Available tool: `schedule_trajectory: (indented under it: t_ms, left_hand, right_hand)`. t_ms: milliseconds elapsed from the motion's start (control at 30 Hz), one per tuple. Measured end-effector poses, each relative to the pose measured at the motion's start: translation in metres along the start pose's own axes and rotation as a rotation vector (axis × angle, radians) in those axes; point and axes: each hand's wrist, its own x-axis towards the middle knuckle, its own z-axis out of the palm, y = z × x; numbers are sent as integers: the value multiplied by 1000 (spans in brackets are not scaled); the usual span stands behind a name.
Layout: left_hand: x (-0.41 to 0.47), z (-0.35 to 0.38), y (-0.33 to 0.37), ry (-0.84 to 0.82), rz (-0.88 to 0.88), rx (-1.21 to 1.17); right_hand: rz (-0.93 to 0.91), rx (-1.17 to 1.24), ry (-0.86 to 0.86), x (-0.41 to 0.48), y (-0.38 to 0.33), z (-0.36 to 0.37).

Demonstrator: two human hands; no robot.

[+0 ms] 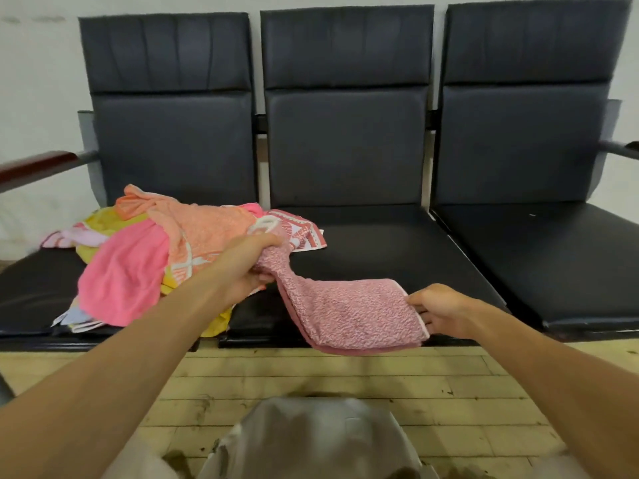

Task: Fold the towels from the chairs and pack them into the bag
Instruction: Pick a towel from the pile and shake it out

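A pink speckled towel point(349, 312) lies doubled over on the front of the middle chair seat point(380, 250), its edge hanging past the seat. My left hand point(252, 264) grips its bunched left end beside the towel pile. My right hand point(439, 312) pinches its right edge. The pile of loose towels point(166, 250) covers the left chair seat: an orange one on top, a bright pink one in front, yellow and striped ones beneath. A grey bag point(311, 440) sits on the floor below my arms.
Three dark padded chairs stand in a row against a white wall. The right chair seat point(553, 264) is bare. A wooden armrest point(38, 164) juts out at far left. Pale wooden floorboards point(449, 382) run in front of the chairs.
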Motion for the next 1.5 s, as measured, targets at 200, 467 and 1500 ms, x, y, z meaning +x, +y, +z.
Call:
schedule_trajectory:
  t_ms: [200, 467, 1500]
  left_hand:
    - [0, 94, -17, -161, 36, 360]
    - [-21, 133, -71, -360, -145, 439]
    - [-72, -6, -43, -485, 780, 1277]
  right_hand:
    - [0, 198, -74, -3, 5, -5]
    - [12, 234, -93, 0, 2, -1]
    - [-786, -1119, -246, -111, -37, 61]
